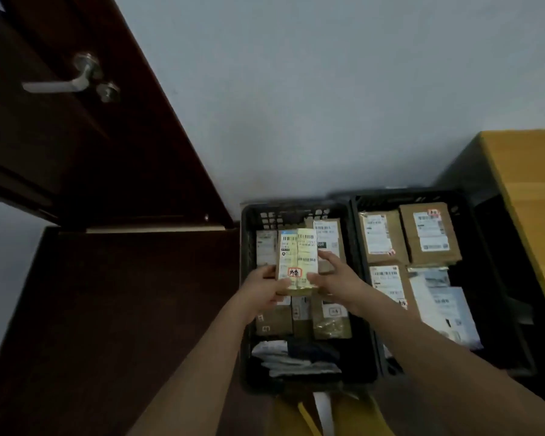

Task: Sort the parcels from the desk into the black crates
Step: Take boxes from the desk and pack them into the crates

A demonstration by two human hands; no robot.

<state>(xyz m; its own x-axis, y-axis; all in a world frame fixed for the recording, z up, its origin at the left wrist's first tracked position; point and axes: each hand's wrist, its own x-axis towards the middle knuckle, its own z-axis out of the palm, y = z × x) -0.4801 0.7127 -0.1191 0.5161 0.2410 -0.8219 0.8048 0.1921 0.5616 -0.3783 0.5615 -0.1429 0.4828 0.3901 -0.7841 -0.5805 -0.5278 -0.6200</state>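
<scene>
Squarely between left hand (266, 289) and right hand (334, 273), labelled parcel (298, 258).

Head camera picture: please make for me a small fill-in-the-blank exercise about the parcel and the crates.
1. The yellowish parcel is held by ____ hands, the left hand and the right hand.
2. It is held above the ____ crate of the pair, not the other crate.
3. Both crates are ____ in colour.
4. The door handle is at the upper ____ of the picture.

Missing words: both; left; black; left
</scene>
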